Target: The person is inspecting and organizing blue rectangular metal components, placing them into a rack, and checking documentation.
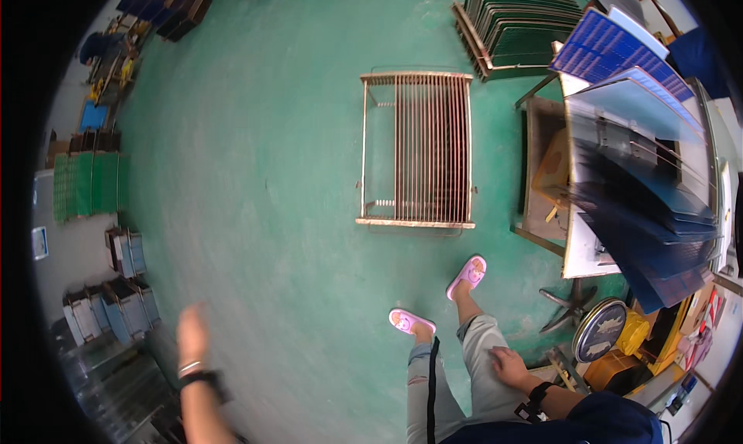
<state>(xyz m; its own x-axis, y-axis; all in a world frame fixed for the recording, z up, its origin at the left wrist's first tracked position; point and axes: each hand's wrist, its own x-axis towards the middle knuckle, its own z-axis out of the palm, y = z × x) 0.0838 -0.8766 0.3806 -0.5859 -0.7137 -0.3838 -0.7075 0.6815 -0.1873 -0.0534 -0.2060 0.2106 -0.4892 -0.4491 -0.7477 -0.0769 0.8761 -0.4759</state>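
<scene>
slatted rack (415, 223): my remote reference.
left hand (193, 337): left of rack, blurred; grip i cannot tell.
right hand (512, 368): rack's near side, loosely relaxed over trouser leg (481, 367).

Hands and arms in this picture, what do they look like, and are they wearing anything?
The left hand is blurry; at its wrist are a thin, pale, shiny bracelet and a black wristband. The right hand has a black band too, with a dark navy fabric sleeve above.
</scene>
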